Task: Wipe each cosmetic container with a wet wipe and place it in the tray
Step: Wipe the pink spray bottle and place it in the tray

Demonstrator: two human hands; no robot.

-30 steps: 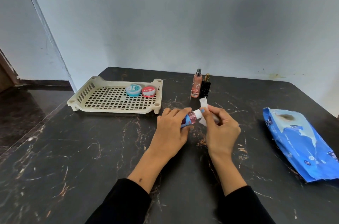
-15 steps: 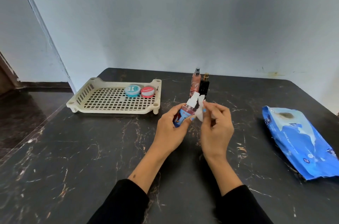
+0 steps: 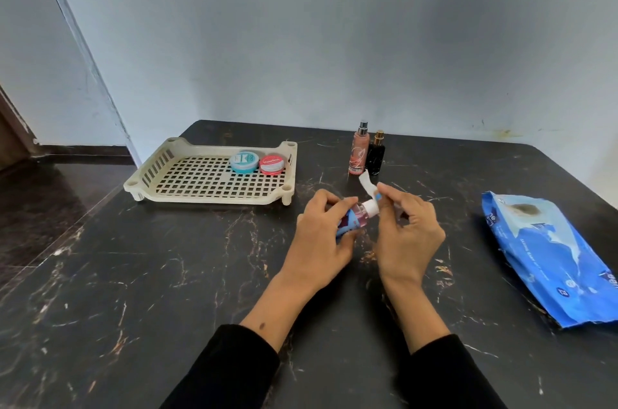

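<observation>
Pale blue-grey walls stand behind a black marble-patterned table (image 3: 167, 274) seen from the head camera. At the far left of the table sits a cream perforated tray (image 3: 207, 179), and against its far right side lie two round tins side by side, a teal tin (image 3: 244, 161) and a red tin (image 3: 271, 165). To the right of the tray, near the far edge, a pink spray bottle (image 3: 359, 154) and a black bottle (image 3: 376, 156) with a gold cap stand upright, touching or nearly so. A blue wet wipe pack (image 3: 548, 258) lies flat at the right side of the table. Near the middle, above the table, the left hand (image 3: 322, 241) grips a small bottle (image 3: 354, 219) with a blue label and pink contents, its fingers curled round the body, the bottle tilted with its white cap pointing up and right. The right hand (image 3: 406, 228) pinches a white wet wipe (image 3: 368, 186) between thumb and forefinger at the cap, and a strip of the wipe sticks up past the fingertips. Black sleeves cover both forearms at the near edge.
</observation>
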